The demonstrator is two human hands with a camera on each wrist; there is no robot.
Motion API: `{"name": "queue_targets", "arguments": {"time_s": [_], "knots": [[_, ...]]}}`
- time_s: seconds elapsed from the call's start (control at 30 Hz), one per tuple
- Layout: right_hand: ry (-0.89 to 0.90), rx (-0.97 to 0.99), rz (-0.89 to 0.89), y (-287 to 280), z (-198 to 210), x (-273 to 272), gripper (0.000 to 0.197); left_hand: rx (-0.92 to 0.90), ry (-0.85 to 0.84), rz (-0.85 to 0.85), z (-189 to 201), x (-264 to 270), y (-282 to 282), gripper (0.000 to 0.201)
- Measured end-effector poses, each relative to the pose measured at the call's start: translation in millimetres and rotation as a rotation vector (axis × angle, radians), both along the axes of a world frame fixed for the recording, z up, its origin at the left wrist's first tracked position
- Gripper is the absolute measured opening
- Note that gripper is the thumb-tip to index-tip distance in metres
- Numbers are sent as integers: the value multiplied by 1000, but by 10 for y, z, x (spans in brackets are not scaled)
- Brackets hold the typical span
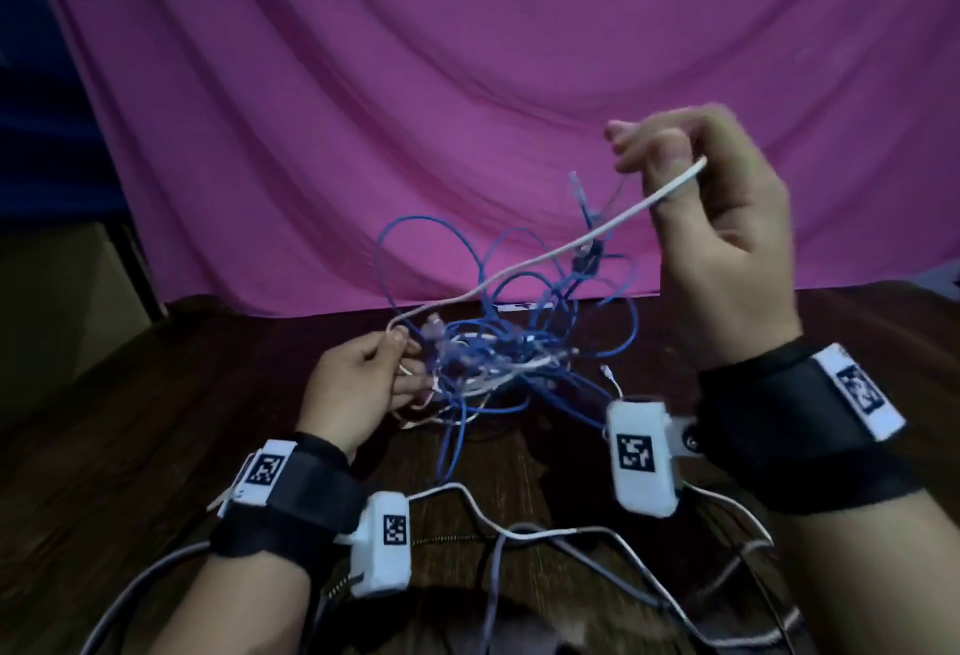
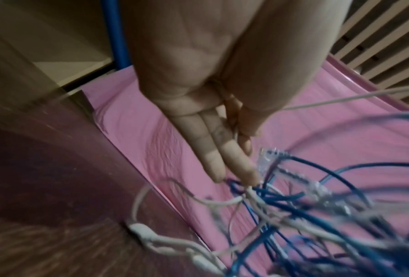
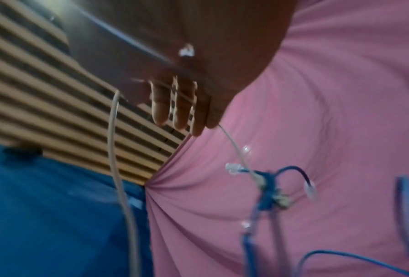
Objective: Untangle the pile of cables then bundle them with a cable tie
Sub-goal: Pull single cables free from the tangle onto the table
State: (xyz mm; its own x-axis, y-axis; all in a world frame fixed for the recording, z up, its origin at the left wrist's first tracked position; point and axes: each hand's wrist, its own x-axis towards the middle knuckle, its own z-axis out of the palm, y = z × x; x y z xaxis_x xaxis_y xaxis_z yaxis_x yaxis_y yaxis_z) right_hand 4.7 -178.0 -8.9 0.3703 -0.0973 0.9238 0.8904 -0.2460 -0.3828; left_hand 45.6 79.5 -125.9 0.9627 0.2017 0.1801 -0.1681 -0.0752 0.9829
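Observation:
A tangle of blue and white cables [image 1: 509, 347] lies on the dark wooden table [image 1: 156, 420], partly lifted. My left hand [image 1: 405, 363] is at the tangle's left side. Its thumb and fingers pinch a thin white cable [image 2: 341, 99], and the other fingers [image 2: 222, 150] stretch into the blue loops [image 2: 293, 206]. My right hand [image 1: 654, 171] is raised up and to the right. Its curled fingers [image 3: 175, 112] hold the white cable [image 1: 571, 243], which runs taut down to the pile. Clear plugs [image 3: 233, 168] dangle below that hand. I see no cable tie.
A pink cloth [image 1: 467, 108] hangs behind and drapes to the table's far edge. Grey and white leads from the wrist cameras [image 1: 545, 535] trail over the near table. A slatted wall [image 3: 56, 93] and blue fabric [image 3: 44, 206] stand to the right.

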Motion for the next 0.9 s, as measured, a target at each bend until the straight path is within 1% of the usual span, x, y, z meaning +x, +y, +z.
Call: {"name": "queue_targets", "arguments": {"time_s": [0.03, 0.07, 0.1, 0.13, 0.17, 0.2, 0.23, 0.27, 0.3, 0.33, 0.37, 0.4, 0.43, 0.47, 0.5, 0.53, 0.57, 0.6, 0.63, 0.7, 0.73, 0.77, 0.8, 0.87, 0.9], "knots": [[38, -54, -93, -12, -51, 14, 37, -10, -2, 17, 6, 2, 11, 30], [129, -148, -171, -12, -111, 32, 37, -13, 1, 25, 2, -4, 18, 31], [218, -235, -220, -10, -158, 38, 37, -16, 7, 26, -9, -6, 17, 32], [242, -272, -244, -14, -159, 21, 37, -17, 13, 21, -18, -9, 11, 33], [183, -229, -257, -27, -116, 8, 38, -6, 15, 11, -14, 0, 6, 32], [63, -120, -237, -34, -43, -6, 37, 7, 15, 4, -11, 6, -1, 31], [-51, 1, -182, -28, 25, -22, 34, 20, 7, 2, -9, 8, -15, 29], [-91, 77, -114, -15, 55, -22, 30, 35, -9, 1, -1, 6, -35, 28], [-39, 70, -69, 15, 44, -5, 29, 40, -26, 8, 5, 3, -52, 28], [90, -14, -96, 63, -22, 32, 31, 32, -41, 26, 3, -10, -53, 28], [226, -134, -192, 70, -110, 88, 30, 21, -54, 47, 2, -14, -58, 28], [274, -202, -280, 48, -163, 125, 26, 13, -65, 66, 8, -9, -41, 28], [223, -199, -350, 13, -152, 135, 21, 2, -71, 82, 20, 6, -23, 28], [119, -131, -373, -32, -104, 132, 18, -11, -70, 95, 29, 22, 2, 28], [18, -49, -344, -80, -44, 128, 17, -20, -66, 102, 29, 32, 14, 28], [-34, -7, -312, -121, 8, 132, 16, -23, -63, 103, 28, 38, 23, 28], [-22, -20, -315, -159, 12, 156, 15, -21, -63, 104, 19, 36, 24, 28], [67, -76, -369, -207, -28, 193, 13, -11, -64, 101, 14, 33, 16, 28], [223, -175, -452, -285, -108, 257, 12, 2, -62, 98, 7, 29, 11, 28], [621, -396, -576, -516, -293, 401, 13, 19, -49, 96, 10, 32, 13, 27], [799, -484, -590, -629, -368, 459, 18, 23, -39, 93, 8, 35, 13, 26], [923, -551, -586, -718, -422, 506, 25, 30, -28, 88, 4, 39, 14, 26], [995, -602, -587, -779, -465, 531, 33, 43, -10, 78, -7, 39, 14, 26], [1053, -668, -614, -823, -537, 534, 44, 90, 39, 41, -38, 33, 14, 27], [1072, -693, -625, -832, -572, 536, 46, 115, 62, 22, -53, 30, 13, 29]]}}
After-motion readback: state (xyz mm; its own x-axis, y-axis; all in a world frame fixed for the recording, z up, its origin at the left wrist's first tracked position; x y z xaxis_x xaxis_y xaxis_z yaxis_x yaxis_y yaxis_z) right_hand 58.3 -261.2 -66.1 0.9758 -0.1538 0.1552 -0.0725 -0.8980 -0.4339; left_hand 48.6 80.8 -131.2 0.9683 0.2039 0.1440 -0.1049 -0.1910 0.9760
